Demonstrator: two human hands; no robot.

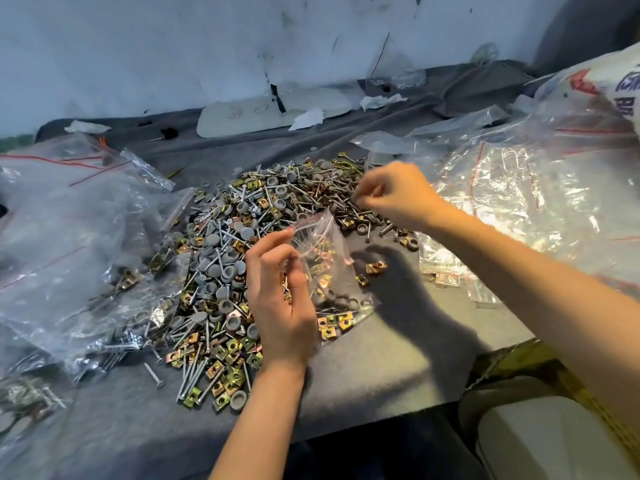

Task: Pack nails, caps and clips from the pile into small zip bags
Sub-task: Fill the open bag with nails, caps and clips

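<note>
While most of the pile [225, 237] is left unpacked, a part-filled zip bag [329, 265] is pinched open beside it by the left hand [277, 306], the hold of the right hand [394, 195] unclear.

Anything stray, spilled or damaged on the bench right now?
Minor only: two gold metal clips lie on the grey cloth apart from the mixed pile of nails, caps and clips, just right of the small clear zip bag the left hand holds. Nothing looks damaged.
</note>
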